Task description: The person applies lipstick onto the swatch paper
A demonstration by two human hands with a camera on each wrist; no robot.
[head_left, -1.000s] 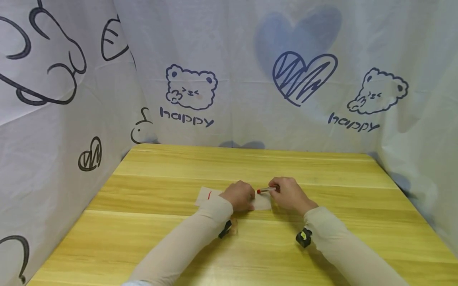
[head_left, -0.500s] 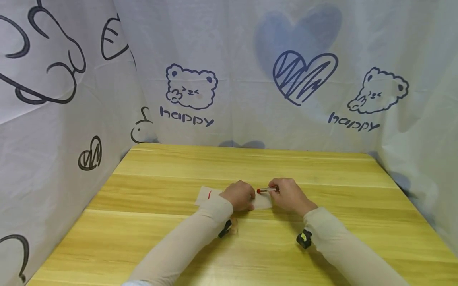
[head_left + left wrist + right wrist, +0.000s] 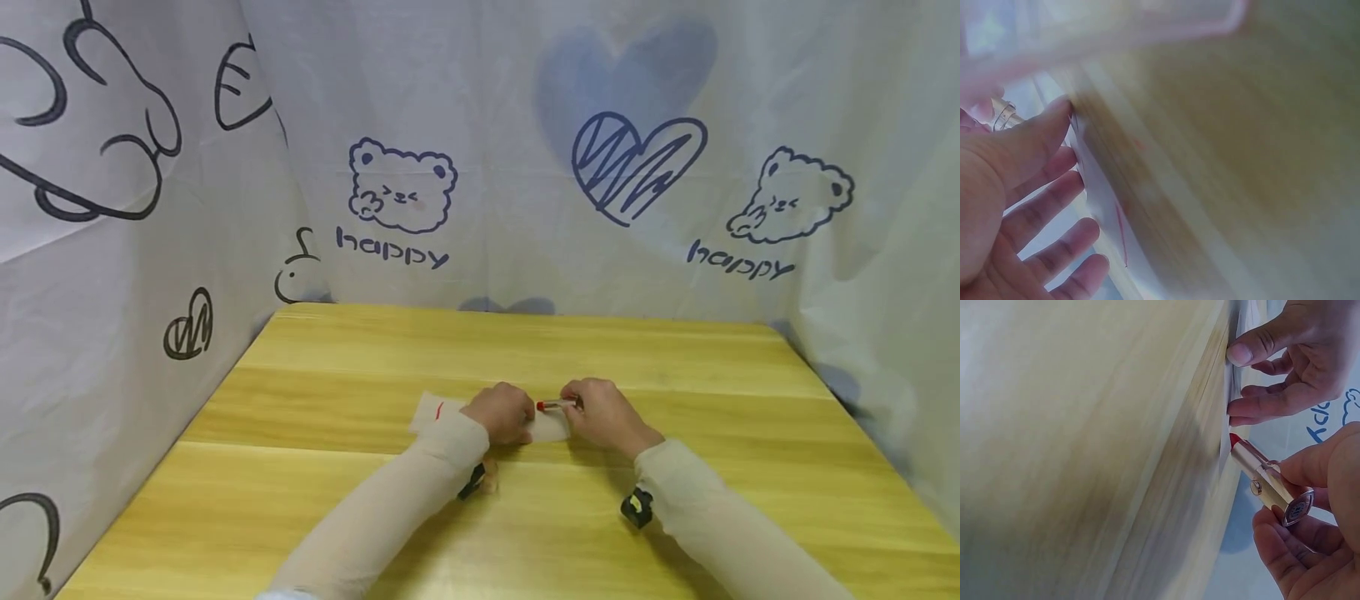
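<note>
A red lipstick [image 3: 1266, 475] in a shiny metallic tube is pinched between thumb and fingers of my right hand [image 3: 603, 415]. Its red tip points left, right at the surface of a white sheet of paper [image 3: 551, 426] in the right wrist view. My left hand [image 3: 501, 412] rests on the middle of this sheet and hides part of it. In the left wrist view its fingers [image 3: 1054, 200] are spread, fingertips pressing the paper. A short red stroke [image 3: 439, 410] shows on the sheet's left end.
The paper lies on a wood-grain table [image 3: 337, 500]. White cloth walls [image 3: 510, 233] with drawn bears, hearts and lettering enclose the table's back and sides. Each wrist wears a dark camera mount [image 3: 636, 507].
My right hand and the lipstick have shifted very slightly left and nearer to me. My left hand and the paper hold still.
</note>
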